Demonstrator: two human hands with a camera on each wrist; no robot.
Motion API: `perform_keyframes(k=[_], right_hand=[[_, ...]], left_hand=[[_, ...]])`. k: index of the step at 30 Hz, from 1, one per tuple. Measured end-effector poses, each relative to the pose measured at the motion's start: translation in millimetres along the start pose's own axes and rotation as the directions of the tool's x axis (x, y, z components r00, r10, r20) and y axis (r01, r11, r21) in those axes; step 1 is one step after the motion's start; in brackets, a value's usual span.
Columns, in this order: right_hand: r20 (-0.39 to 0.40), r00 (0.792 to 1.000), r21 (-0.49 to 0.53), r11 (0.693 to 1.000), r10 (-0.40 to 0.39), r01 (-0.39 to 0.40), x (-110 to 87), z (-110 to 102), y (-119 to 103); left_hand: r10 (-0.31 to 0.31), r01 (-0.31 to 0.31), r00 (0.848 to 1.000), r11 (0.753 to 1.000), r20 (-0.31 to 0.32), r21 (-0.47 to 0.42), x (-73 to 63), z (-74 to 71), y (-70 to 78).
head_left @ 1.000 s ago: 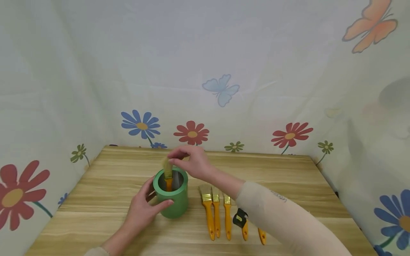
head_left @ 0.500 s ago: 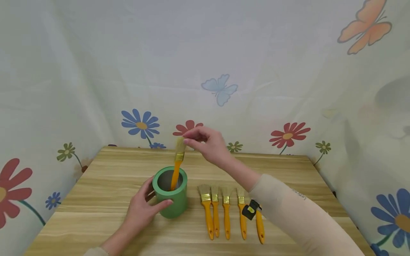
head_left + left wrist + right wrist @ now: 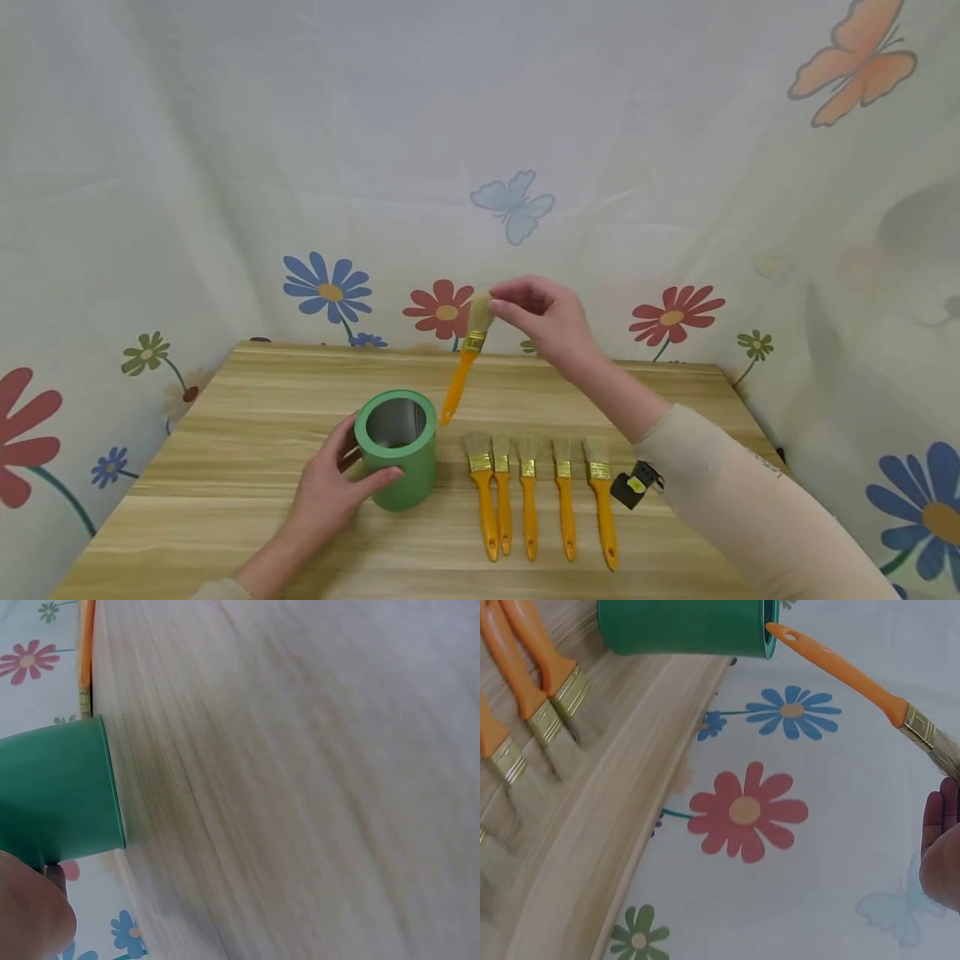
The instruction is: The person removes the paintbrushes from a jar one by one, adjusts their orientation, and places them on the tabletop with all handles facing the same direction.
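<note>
In the head view, a green can (image 3: 408, 471) with a metal-lined inside stands upright on the table, its open top facing up. My left hand (image 3: 330, 487) grips it from the left, thumb across the front. Up and right of the can, my right hand (image 3: 551, 321) pinches a paintbrush (image 3: 458, 383) by its bristles. The brush hangs tilted, orange handle down, its tip just beyond the can's rim. In the right wrist view the same paintbrush (image 3: 847, 675) slants away from the fingers. The left wrist view catches the can's green side (image 3: 60, 787) and part of the hand.
Right of the can, several paintbrushes (image 3: 529, 500) lie side by side on the wooden table (image 3: 247, 433), bristles away from me. A small black device (image 3: 636, 485) sits at my right wrist. Behind the table hangs a white cloth (image 3: 375, 167) printed with flowers and butterflies.
My right hand has lifted the paintbrush up out of the can and carried it to the right. The left hand stays on the can, which has hardly moved.
</note>
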State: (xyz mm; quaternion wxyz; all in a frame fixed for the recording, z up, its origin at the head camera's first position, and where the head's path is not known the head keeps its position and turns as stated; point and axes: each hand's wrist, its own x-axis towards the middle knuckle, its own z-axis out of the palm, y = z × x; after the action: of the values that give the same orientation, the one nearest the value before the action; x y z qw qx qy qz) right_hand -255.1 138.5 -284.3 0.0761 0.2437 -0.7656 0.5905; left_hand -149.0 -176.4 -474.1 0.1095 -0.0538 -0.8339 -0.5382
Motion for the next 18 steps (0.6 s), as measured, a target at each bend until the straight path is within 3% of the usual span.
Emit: perform_keyframes(k=[5,13,18], right_hand=[[-0.002,1.0,-0.018,1.0,0.024,-0.024,-5.7,-19,5],[0.099,0.991,-0.145,0.987,0.09,-0.075,-19.4,-47,22],[0.137,0.981,-0.17,0.979,0.139,-0.115,-30.4,-66,35]], left_hand=[[-0.004,0.004,1.0,1.0,-0.001,-0.004,-0.5,-0.7,0.0],[-0.005,0.004,1.0,1.0,0.004,0.003,-0.6,-1.4,-1.2],[-0.002,0.002,1.0,1.0,0.008,0.005,0.7,-0.1,-1.6]])
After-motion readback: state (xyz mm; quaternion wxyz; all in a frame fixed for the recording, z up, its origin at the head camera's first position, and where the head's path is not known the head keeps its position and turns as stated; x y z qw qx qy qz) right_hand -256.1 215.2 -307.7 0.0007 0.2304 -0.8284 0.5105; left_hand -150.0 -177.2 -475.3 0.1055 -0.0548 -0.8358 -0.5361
